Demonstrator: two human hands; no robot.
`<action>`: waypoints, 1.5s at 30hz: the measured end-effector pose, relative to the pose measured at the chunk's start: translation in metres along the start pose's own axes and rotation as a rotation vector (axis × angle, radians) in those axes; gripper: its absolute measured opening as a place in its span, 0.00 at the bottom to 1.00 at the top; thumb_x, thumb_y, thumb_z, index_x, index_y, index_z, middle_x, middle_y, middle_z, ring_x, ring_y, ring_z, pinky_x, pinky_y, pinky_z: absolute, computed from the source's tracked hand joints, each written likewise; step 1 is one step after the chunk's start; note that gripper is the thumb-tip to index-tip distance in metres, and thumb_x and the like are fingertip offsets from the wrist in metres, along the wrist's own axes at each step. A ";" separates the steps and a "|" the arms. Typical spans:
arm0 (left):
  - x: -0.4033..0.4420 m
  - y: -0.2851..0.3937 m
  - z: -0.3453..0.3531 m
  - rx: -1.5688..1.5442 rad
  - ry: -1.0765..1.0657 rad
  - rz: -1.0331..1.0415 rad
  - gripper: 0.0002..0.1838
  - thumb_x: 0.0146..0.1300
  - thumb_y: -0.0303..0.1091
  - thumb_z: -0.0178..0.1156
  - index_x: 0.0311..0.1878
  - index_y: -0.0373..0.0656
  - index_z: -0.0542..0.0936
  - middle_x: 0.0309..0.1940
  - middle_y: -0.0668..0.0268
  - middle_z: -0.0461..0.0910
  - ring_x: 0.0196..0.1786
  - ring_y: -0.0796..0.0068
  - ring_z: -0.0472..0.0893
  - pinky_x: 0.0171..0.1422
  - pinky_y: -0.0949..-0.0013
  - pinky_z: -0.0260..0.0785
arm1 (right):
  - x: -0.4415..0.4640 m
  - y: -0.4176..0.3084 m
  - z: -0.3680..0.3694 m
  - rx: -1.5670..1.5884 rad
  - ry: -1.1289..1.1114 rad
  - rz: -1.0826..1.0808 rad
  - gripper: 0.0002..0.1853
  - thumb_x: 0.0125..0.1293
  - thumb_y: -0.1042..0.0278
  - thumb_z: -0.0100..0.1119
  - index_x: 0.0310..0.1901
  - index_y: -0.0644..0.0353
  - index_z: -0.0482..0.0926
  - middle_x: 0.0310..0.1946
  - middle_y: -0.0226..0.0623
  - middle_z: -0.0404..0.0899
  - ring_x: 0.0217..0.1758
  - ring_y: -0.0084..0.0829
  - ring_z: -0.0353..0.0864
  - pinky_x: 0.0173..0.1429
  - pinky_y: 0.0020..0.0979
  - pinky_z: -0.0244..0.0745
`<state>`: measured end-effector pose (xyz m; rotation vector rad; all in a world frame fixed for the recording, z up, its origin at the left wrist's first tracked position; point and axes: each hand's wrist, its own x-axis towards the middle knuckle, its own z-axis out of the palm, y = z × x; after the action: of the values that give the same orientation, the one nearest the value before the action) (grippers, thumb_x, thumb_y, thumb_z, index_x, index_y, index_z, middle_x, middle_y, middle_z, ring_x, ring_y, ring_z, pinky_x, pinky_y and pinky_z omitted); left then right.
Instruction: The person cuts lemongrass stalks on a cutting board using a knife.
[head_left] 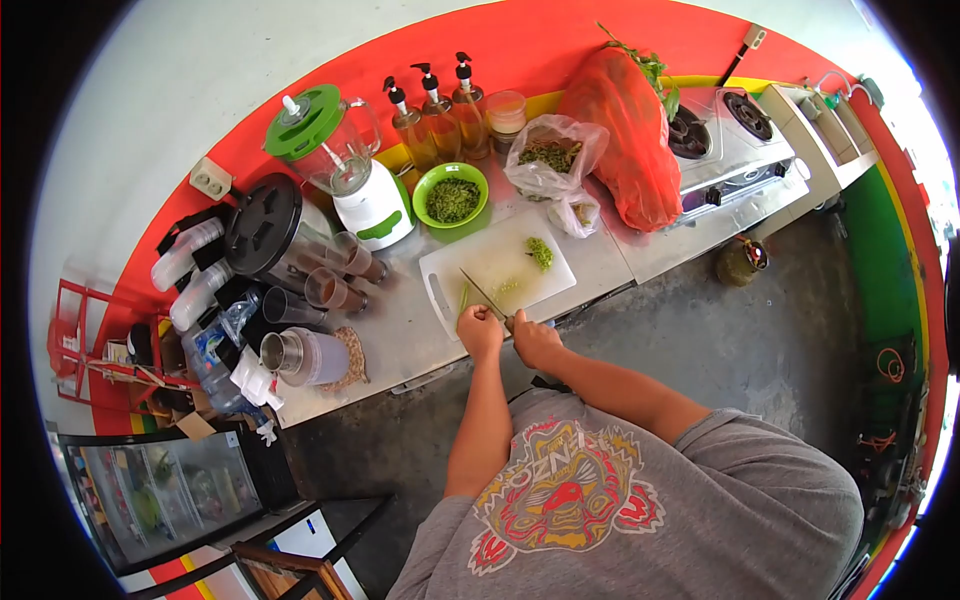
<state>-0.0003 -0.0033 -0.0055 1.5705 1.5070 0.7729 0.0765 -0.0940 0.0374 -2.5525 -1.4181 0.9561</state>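
Note:
My right hand [536,342] is closed around the handle of a kitchen knife [483,291], its blade pointing away over the white cutting board [455,262]. My left hand [481,331] is closed at the board's near edge, left of the knife, with a thin green stalk [463,298] sticking out of its fingers. A small heap of chopped greens [539,254] lies toward the board's right side, and scattered green bits sit near the blade. Behind the board, a green bowl [422,199] holds chopped greens. To its right is a clear plastic bag [568,134] with more greens.
A blender [372,205], pump bottles [442,120], and a red bag [625,140] line the back of the counter. Brown cups [335,291] and a steel-topped container [310,358] stand left. A gas stove [740,150] is at the right.

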 end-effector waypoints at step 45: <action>0.000 0.019 0.035 0.312 -0.128 0.128 0.04 0.59 0.33 0.67 0.37 0.53 0.87 0.32 0.63 0.82 0.42 0.52 0.79 0.47 0.50 0.72 | -0.007 0.024 -0.027 0.019 -0.007 0.117 0.20 0.69 0.68 0.56 0.56 0.69 0.64 0.46 0.57 0.85 0.51 0.54 0.87 0.55 0.46 0.83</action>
<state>0.0392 -0.0074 -0.0058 1.9245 1.4965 0.5118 0.1060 -0.1068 0.0541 -2.6466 -1.2671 0.9900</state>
